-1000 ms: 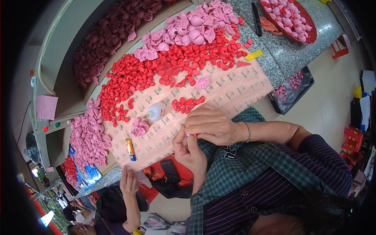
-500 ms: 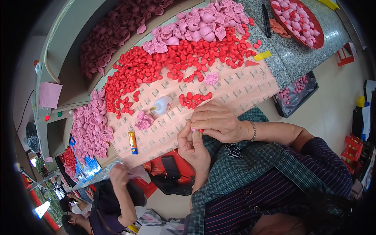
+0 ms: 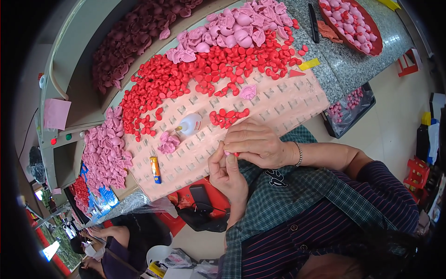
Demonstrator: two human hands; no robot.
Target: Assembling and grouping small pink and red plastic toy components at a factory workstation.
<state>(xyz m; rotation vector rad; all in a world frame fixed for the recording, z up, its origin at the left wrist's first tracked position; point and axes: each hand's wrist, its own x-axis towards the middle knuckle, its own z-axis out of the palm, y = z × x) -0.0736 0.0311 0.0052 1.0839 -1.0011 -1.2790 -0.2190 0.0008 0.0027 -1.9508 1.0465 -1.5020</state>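
Observation:
Close to the front edge of the pink-covered work surface, my two hands meet around a small pink-and-red piece (image 3: 227, 153), mostly covered by fingers. My left hand (image 3: 226, 174) pinches it between thumb and fingertips. From the right, my right hand (image 3: 255, 145) curls its fingers against the same piece; a bracelet circles that wrist. Just beyond my fingers lies a small group of red rounded pieces (image 3: 226, 117). A white squeeze bottle (image 3: 191, 124) with a yellowish tip lies to their left, beside pink petal-like shells (image 3: 168, 142). One single pink shell (image 3: 248, 92) rests farther back.
Red pieces (image 3: 186, 76) pile across the back, with pink shells (image 3: 232, 28) behind and more (image 3: 106, 153) at left. A yellow-and-blue tube (image 3: 155, 170) lies front left. Back right are a black-handled tool (image 3: 313, 23) and a red bowl (image 3: 378, 45). Another person (image 3: 121, 237) sits lower left.
My hands keep their grip on the small piece, nearly still. The whole view has shifted slightly. The other person at lower left has lowered a raised arm and leaned away.

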